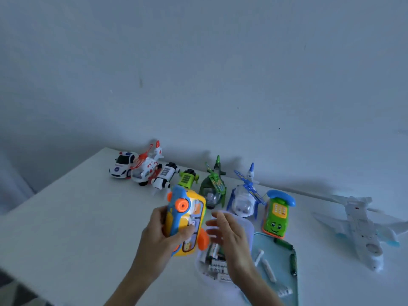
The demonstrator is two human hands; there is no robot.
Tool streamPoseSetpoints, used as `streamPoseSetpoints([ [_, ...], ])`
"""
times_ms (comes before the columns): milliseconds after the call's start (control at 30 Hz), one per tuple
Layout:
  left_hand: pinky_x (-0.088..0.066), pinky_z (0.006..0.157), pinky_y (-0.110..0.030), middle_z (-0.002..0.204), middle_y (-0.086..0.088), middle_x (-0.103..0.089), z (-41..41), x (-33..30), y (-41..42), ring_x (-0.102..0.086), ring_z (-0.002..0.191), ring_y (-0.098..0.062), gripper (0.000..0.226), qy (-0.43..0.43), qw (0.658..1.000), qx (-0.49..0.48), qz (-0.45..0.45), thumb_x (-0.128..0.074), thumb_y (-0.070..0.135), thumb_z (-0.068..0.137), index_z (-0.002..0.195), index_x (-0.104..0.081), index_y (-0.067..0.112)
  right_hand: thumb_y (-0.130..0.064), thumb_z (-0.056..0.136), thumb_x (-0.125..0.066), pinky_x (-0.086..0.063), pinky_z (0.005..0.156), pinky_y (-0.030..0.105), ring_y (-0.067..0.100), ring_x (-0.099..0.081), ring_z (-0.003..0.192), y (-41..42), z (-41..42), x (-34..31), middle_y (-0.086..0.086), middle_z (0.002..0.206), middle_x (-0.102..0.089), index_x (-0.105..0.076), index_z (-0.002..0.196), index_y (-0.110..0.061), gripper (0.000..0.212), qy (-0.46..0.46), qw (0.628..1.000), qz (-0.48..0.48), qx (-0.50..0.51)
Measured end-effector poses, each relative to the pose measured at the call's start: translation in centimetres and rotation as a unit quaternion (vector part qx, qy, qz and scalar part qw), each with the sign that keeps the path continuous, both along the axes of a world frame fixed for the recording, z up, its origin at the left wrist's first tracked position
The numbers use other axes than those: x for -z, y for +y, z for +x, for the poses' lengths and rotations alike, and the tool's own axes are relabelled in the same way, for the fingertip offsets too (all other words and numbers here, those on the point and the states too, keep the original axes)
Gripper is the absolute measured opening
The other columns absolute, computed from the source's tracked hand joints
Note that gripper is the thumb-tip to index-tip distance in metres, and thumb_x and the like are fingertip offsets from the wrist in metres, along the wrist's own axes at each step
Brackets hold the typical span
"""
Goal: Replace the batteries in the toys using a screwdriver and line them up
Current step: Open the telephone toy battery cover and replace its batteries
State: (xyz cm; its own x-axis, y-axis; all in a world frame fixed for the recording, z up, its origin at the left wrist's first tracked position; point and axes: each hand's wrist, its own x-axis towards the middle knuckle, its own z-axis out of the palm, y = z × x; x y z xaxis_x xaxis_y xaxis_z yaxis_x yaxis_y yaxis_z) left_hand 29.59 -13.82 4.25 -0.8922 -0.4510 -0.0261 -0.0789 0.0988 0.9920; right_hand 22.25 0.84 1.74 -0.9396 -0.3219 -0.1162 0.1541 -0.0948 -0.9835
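One yellow toy bus (186, 221), held above the desk (72, 217) in front of the toy row; left hand (163, 233) wraps its long sides; right hand (229, 235) hovers beside it, fingers straight, holding nothing; judged light, rigid, smooth plastic, likely slippery; hold by flat sides, clear of orange knobs.

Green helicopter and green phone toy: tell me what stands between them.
In the head view, the white-and-blue helicopter stands between the green helicopter and the green phone toy.

yellow-blue toy (187, 219) held, toys (212, 186) lined behind
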Motion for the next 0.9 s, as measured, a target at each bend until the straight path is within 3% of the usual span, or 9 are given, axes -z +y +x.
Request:
streamPoseSetpoints([
  [67,-0.053,0.064,-0.016,0.091,0.019,-0.07,0.9,0.2,-2.7,-0.068,0.08,-0.003,0.069,0.008,0.997,-0.031,-0.07,-0.091,0.048,0.048,0.105,-0.058,0.029,-0.019,0.094,-0.056,-0.049,0.071,0.025,0.013,-0.062,0.076,-1.9,-0.1,1.1,0.005,0.088,-0.068,-0.062,0.091,-0.014,0.009,0.017,0.996,0.091,0.002],
  [167,-0.052,0.062,-0.017,0.087,0.014,-0.069,1.9,0.9,-6.8,-0.066,0.077,-0.007,0.066,0.018,0.977,-0.057,-0.202,-0.095,0.03,0.047,0.103,-0.06,0.032,-0.006,0.089,-0.056,-0.044,0.068,0.015,0.013,-0.059,0.084,-5.0,-0.4,2.5,0.0,0.096,-0.064,-0.061,0.097,-0.016,0.014,0.124,0.952,0.274,-0.052],
  [300,-0.045,0.073,-0.021,0.101,0.009,-0.06,1.8,2.1,-10.0,-0.058,0.091,-0.016,0.078,0.03,0.931,-0.042,-0.361,-0.094,0.013,0.045,0.116,-0.064,0.021,-0.001,0.089,-0.047,-0.043,0.084,0.029,0.022,-0.049,0.106,-8.2,-1.7,4.5,0.005,0.117,-0.05,-0.054,0.116,-0.01,0.03,0.246,0.817,0.503,-0.139],
  [400,-0.041,0.074,-0.02,0.1,0.007,-0.058,1.6,2.5,-11.6,-0.055,0.091,-0.016,0.082,0.034,0.913,-0.035,-0.405,-0.093,0.011,0.045,0.122,-0.063,0.016,0.0,0.09,-0.044,-0.042,0.081,0.033,0.026,-0.051,0.107,-10.1,-2.1,5.2,0.008,0.118,-0.052,-0.05,0.116,-0.011,0.029,0.26,0.752,0.585,-0.158],
  [533,-0.043,0.075,-0.025,0.097,0.009,-0.057,1.0,2.7,-12.9,-0.056,0.089,-0.016,0.08,0.037,0.918,-0.035,-0.393,-0.095,0.019,0.044,0.117,-0.063,0.015,0.004,0.089,-0.042,-0.035,0.074,0.032,0.029,-0.052,0.106,-11.4,-2.2,6.1,0.009,0.115,-0.054,-0.045,0.116,-0.011,0.032,0.268,0.712,0.631,-0.15],
  [600,-0.045,0.076,-0.027,0.096,0.011,-0.058,0.5,2.9,-13.6,-0.057,0.09,-0.016,0.079,0.04,0.923,-0.018,-0.382,-0.096,0.025,0.043,0.115,-0.064,0.016,0.002,0.089,-0.043,-0.033,0.071,0.03,0.027,-0.052,0.101,-11.7,-2.5,6.5,0.009,0.112,-0.055,-0.046,0.109,-0.013,0.026,0.257,0.726,0.622,-0.143],
  [767,-0.049,0.078,-0.029,0.095,0.013,-0.06,-0.8,4.4,-14.8,-0.058,0.09,-0.015,0.079,0.034,0.935,0.006,-0.352,-0.096,0.028,0.043,0.115,-0.066,0.016,-0.013,0.09,-0.056,-0.032,0.046,0.015,0.003,-0.043,0.054,-11.2,-3.3,3.4,-0.003,0.081,-0.062,-0.057,0.09,-0.012,0.002,0.141,0.902,0.407,-0.01],
  [833,-0.046,0.078,-0.025,0.096,0.014,-0.059,-1.4,5.4,-14.9,-0.057,0.091,-0.014,0.078,0.022,0.94,0.022,-0.339,-0.095,0.026,0.045,0.116,-0.066,0.015,-0.021,0.091,-0.059,-0.032,0.043,0.015,0.002,-0.044,0.045,-10.3,-3.3,0.7,-0.001,0.075,-0.069,-0.062,0.086,-0.01,0.012,0.144,0.934,0.323,0.06],
  [900,-0.044,0.083,-0.023,0.101,0.013,-0.057,-2.3,6.4,-14.6,-0.054,0.096,-0.012,0.08,-0.002,0.942,0.05,-0.332,-0.093,0.027,0.049,0.122,-0.063,0.017,-0.03,0.092,-0.059,-0.037,0.046,0.017,0.006,-0.051,0.049,-9.7,-3.1,-2.1,0.001,0.069,-0.07,-0.064,0.078,-0.011,0.024,0.181,0.94,0.255,0.139],
])
